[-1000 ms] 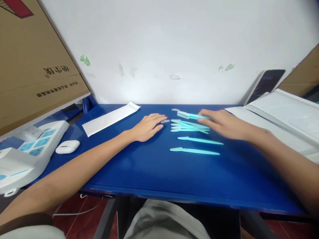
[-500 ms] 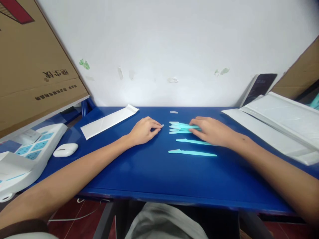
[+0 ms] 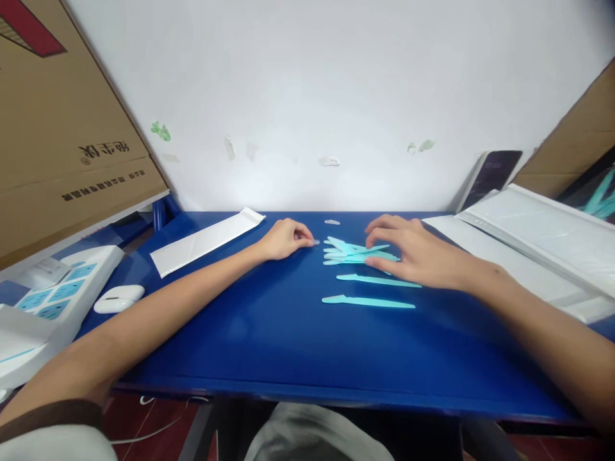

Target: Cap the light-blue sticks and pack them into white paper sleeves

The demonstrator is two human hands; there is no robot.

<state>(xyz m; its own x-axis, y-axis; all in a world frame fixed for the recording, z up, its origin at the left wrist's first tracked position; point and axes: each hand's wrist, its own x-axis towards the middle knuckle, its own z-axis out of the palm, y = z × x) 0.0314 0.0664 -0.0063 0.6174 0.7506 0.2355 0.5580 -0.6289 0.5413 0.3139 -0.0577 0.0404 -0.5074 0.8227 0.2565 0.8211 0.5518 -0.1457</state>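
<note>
Several turquoise eyebrow razors [image 3: 353, 252] lie in a loose, crossing pile on the blue table [image 3: 269, 339]. Two more razors lie apart in front of it, a nearer one [image 3: 369, 301] and another [image 3: 377, 280] just under the pile. My right hand [image 3: 408, 250] hovers at the pile's right end, fingers spread, gripping nothing. Left of the pile, my left hand [image 3: 287, 239] pinches a small translucent blade cap [image 3: 315, 242] between thumb and fingers. A similar cap [image 3: 332, 222] lies alone behind the pile.
On the left are a white sleeve [image 3: 206, 242], a white earbud case [image 3: 119, 299] and a power strip [image 3: 72, 288]. To the right stand a phone [image 3: 491, 176] and a white tray-like box [image 3: 552, 224]. A cardboard box [image 3: 72, 128] rises at the far left.
My right hand has opened, and the razors beneath it now lie fanned and crossed. My left hand stays beside the pile, still pinching the small cap. The view has shifted slightly.
</note>
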